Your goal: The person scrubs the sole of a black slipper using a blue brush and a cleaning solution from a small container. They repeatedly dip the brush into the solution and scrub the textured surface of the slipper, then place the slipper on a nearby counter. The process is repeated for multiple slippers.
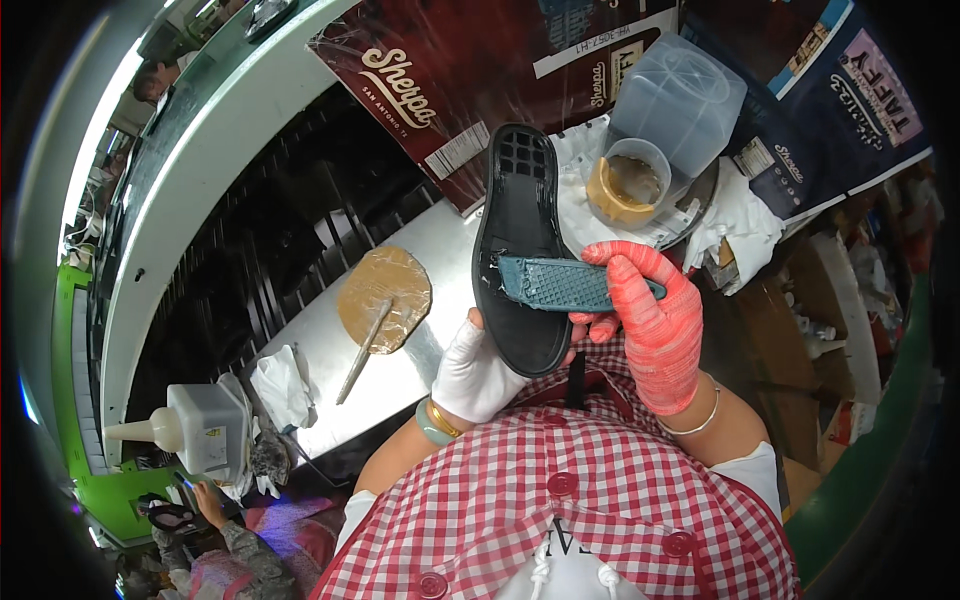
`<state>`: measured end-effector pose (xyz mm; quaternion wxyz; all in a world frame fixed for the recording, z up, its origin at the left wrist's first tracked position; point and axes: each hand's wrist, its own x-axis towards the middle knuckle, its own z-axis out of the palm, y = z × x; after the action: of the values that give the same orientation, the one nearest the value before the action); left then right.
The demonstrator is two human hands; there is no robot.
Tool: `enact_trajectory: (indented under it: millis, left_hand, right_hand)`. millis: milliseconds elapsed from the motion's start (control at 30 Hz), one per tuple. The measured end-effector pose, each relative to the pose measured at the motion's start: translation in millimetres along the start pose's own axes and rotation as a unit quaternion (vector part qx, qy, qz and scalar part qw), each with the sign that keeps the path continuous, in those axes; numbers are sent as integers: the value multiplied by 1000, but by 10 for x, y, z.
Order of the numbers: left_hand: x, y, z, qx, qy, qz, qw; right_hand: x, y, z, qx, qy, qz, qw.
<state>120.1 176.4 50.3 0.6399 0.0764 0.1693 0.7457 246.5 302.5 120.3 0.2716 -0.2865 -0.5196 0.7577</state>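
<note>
- The black shoe sole (518, 225) is held up in front of the chest, near the middle of the view, its far end reaching over the counter (440, 245).
- The left hand (480, 375), in a white glove, grips the sole's near end from the left and below; most of its fingers are hidden underneath.
- The right hand (655, 330), in a coral knit glove, is clamped on a teal tool (555, 284), thumb and fingers closed around its right part.
- The tool lies across the sole and covers part of it; its underside is out of sight. Whitish strands show at its left end, too fine to identify.
- The sole looks rubbery, with a raised rim and waffle-like cells at the far end; the tool's upper face is cross-hatched.
- On the smooth metallic counter sits a brown disc (412, 285) wrapped in shiny clear film, a thin grey stick (363, 352) lying partly on it.
- A translucent cup (655, 158) with tan tape on its rim holds brownish contents, beside a clear plastic container (685, 95).
- A dark red box (400, 50) carries white script lettering and a barcode label; a navy box (800, 185), also lettered, is cut off by the fisheye rim.
- At left, a squeeze bottle (207, 425) with a pointed nozzle bears a small label, too small to read.
</note>
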Motion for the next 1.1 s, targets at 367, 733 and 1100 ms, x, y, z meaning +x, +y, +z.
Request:
enact_trajectory:
  millis: [367, 733, 1100]
  left_hand:
    - [-81, -1, -73, 80, -26, -48, 995]
    - [-98, 49, -38, 129, -39, -98, 986]
    - [-60, 27, -141, 121, -12, -64, 991]
  right_hand:
    - [178, -49, -75, -11, 53, -117, 992]
    - [418, -273, -163, -8, 60, -128, 990]
    - [112, -200, -130, -57, 12, -38, 998]
